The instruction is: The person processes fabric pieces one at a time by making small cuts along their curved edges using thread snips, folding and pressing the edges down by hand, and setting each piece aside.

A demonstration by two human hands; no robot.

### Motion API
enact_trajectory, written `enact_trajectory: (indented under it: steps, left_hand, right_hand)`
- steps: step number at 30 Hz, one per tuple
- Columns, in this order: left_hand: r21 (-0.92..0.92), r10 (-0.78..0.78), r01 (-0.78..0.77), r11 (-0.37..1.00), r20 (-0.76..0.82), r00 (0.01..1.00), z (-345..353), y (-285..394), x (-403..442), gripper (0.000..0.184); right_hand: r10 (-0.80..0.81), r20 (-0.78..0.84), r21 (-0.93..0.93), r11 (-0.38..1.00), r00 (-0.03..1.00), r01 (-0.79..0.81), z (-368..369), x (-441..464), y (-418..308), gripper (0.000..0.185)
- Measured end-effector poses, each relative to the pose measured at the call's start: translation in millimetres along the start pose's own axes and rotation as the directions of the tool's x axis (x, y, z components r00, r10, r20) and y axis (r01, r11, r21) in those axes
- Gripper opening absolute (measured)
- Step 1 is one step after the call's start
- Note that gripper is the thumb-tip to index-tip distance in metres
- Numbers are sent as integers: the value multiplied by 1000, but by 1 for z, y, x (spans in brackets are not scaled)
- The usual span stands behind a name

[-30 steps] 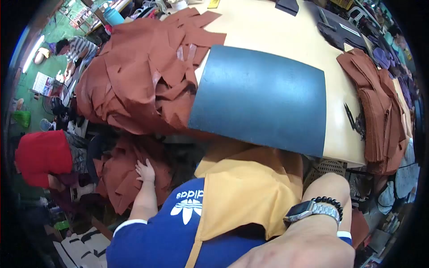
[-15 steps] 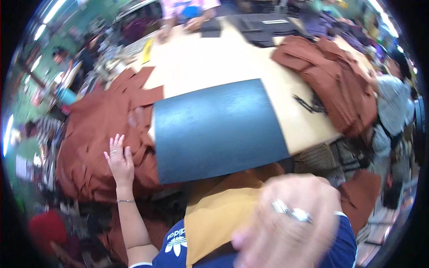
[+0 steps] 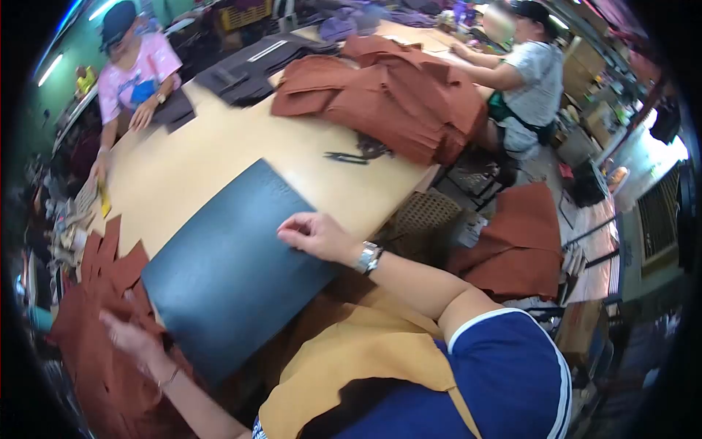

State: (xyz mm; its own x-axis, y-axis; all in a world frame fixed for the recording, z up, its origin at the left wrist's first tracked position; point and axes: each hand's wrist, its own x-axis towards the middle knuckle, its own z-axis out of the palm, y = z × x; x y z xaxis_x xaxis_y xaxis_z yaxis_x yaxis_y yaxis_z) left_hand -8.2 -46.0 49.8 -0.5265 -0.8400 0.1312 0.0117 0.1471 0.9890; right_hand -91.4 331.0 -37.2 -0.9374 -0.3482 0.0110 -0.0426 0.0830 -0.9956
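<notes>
A dark blue-green flat board (image 3: pixel 227 271) lies at the near edge of the table. Over its right part is my right hand (image 3: pixel 318 235), fingers curled toward the thumb in a pinch; whatever they may hold is too small to make out. My left hand (image 3: pixel 135 342), a little blurred, is beside the board's left edge, over a heap of rust-brown cloth pieces (image 3: pixel 88 366). Its fingers are stretched out and grip nothing. I wear a mustard apron (image 3: pixel 351 351).
Behind the board the pale table (image 3: pixel 212 132) carries black scissors (image 3: pixel 347 157), a large rust-brown cloth pile (image 3: pixel 387 95) and dark folded cloth (image 3: pixel 248 69). One person (image 3: pixel 139 66) stands at the far left, another (image 3: pixel 530 80) at the right. More brown cloth (image 3: pixel 512 238) lies right of the table.
My view has swung to the right. My right hand has moved from close before the camera out over the board. My left hand stays by the brown heap.
</notes>
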Motion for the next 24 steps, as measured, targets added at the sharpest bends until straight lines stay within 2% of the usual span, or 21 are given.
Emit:
enact_trajectory:
  steps: [1, 3, 4, 5, 6, 7, 8, 9, 10, 11, 13, 14, 16, 17, 18, 19, 20, 21, 22, 23, 24]
  left_hand:
    - [-57, 55, -53, 997, 20, 998, 24, -13, -8, 51]
    - [-176, 163, -151, 973, 59, 985, 72, -40, -25, 32]
    - [39, 293, -321, 946, 315, 903, 85, -36, -60, 29]
    - [159, 406, -577, 801, 564, 719, 99, -32, -94, 27]
    - [118, 470, -778, 617, 738, 485, 112, -28, -129, 29]
    - [9, 222, -621, 784, 930, 294, 122, -24, -147, 23]
    - [-306, 371, -238, 922, 875, 311, 136, -34, -176, 22]
    - [-202, 284, -404, 892, 946, 156, 128, -29, -185, 24]
    - [-229, 272, -496, 837, 962, 15, 123, -23, -186, 29]
    - [-267, 315, -507, 819, 949, 8, 120, -32, -189, 30]
    - [-220, 282, -499, 838, 958, 50, 102, -23, -183, 33]
    - [-208, 276, -474, 856, 958, 79, 91, -16, -177, 34]
    - [-204, 278, -419, 885, 953, 123, 69, 5, -162, 35]
    - [-64, 118, -291, 955, 978, 174, 56, 19, -152, 37]
    - [-3, 71, -257, 966, 964, 255, 45, 21, -141, 35]
    - [-41, 178, -393, 918, 931, 319, 36, 14, -125, 33]
    - [33, 201, -573, 819, 919, 340, 29, 7, -106, 33]
    - [140, 120, -707, 693, 945, 305, 25, 1, -84, 45]
    - [373, -45, -799, 472, 915, 401, 20, -6, -76, 59]
    - [425, -174, -824, 374, 905, 388, 20, -20, -61, 69]
    - [406, -138, -852, 330, 914, 382, 23, -34, -54, 72]
  right_hand:
    - [50, 25, 25, 998, 998, -50, -2, 4, -3, 27]
    - [183, 56, 111, 976, 981, -189, -6, 11, -6, 46]
    - [260, 118, 200, 939, 959, -279, -11, 16, -8, 56]
    - [333, 183, 274, 886, 925, -373, -17, 21, -10, 67]
    - [366, 235, 268, 866, 900, -422, -20, 22, -19, 76]
    - [399, 286, 257, 844, 871, -471, -21, 24, -24, 85]
    - [389, 292, 178, 875, 874, -449, -23, 28, -20, 87]
    - [376, 291, 101, 903, 880, -419, -25, 32, -17, 89]
    - [377, 312, 69, 907, 872, -416, -23, 31, -32, 75]
    - [321, 303, 1, 941, 897, -338, -20, 31, -27, 69]
    - [197, 291, -126, 978, 936, -167, -13, 29, -18, 59]
    - [233, 235, -158, 967, 944, -199, -6, 30, -24, 56]
    - [178, 274, -133, 980, 945, -146, -4, 34, -11, 52]
    - [150, 281, -125, 985, 948, -118, -8, 34, -7, 50]
    - [147, 276, -136, 984, 950, -113, -10, 34, -11, 46]
    - [149, 257, -145, 983, 955, -114, -19, 34, -14, 46]
    - [153, 237, -155, 981, 959, -118, -30, 37, -16, 46]
    - [158, 221, -166, 978, 962, -123, -42, 40, -19, 46]
    - [63, 91, -210, 977, 994, -42, -56, 43, -18, 48]
    - [50, 31, -183, 982, 998, -44, -76, 48, -16, 48]
    - [109, -48, -205, 972, 993, -116, -93, 50, -25, 47]
